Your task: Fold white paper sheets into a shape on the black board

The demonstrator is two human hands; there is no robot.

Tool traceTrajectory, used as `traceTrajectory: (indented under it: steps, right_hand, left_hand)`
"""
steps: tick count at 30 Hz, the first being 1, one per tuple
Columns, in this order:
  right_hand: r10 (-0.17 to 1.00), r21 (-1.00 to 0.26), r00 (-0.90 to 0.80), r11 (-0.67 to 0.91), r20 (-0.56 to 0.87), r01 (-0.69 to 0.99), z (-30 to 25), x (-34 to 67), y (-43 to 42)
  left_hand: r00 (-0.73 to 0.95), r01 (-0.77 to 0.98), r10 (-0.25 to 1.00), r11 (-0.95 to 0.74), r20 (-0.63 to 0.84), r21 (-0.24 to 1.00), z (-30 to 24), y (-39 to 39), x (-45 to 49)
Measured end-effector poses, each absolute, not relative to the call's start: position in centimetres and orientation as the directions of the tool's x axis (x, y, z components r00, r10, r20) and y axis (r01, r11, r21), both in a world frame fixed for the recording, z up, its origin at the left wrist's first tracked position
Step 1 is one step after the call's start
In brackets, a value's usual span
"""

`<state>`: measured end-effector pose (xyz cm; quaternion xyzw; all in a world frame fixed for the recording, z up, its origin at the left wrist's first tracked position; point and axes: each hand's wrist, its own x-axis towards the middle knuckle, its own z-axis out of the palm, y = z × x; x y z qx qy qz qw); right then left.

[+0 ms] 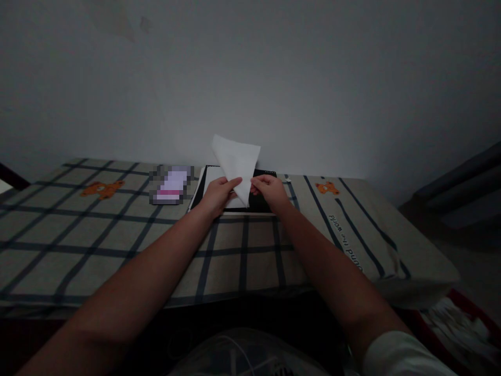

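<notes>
A white sheet of paper (237,156), folded to a point at its lower end, is held up between my two hands. My left hand (219,196) grips it from the left, thumb lying across its front. At its right edge, the fingertips of my right hand (270,189) pinch the paper. Beneath both hands lies a flat black item (264,204), perhaps a notebook or folder. Another white sheet (213,175) rests on it, partly hidden by my left hand and the folded paper.
A checked tablecloth (117,219) with bear prints covers the table, whose back edge meets a grey wall (250,78). Left of the black item lies a phone (172,185) with a lit, blurred screen. A red container (465,308) with pale contents stands low at the right.
</notes>
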<state>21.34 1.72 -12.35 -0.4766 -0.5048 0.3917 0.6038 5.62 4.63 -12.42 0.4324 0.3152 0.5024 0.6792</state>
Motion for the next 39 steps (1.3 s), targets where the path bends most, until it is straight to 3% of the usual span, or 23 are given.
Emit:
traceTrajectory:
  steps: [6,11,18,26,39]
  right_hand:
    - [0.971,-0.979,0.153,0.195,0.184,-0.059,-11.93,21.56,1.73]
    - [0.949,-0.963,0.246,0.235,0.198,-0.130,-11.82,21.84,1.96]
    - [0.930,-0.961,0.295,0.258,0.219,-0.100,-11.93,21.94,1.99]
    - [0.928,-0.968,0.292,0.251,0.233,-0.026,-11.73,21.86,1.67]
    - [0.941,-0.965,0.265,0.241,0.209,-0.098,-11.88,22.01,1.76]
  left_hand:
    - [0.287,-0.378,0.957,0.146,-0.034,0.914,-12.40,4.63,5.74]
    - [0.328,-0.324,0.944,0.157,-0.045,0.933,-12.37,4.34,5.84]
    - [0.328,-0.299,0.943,0.160,-0.057,0.941,-12.34,4.21,5.79]
    - [0.302,-0.407,0.953,0.122,0.008,0.905,-12.46,4.76,5.55]
    - [0.312,-0.443,0.950,0.147,-0.001,0.884,-13.04,5.18,5.68]
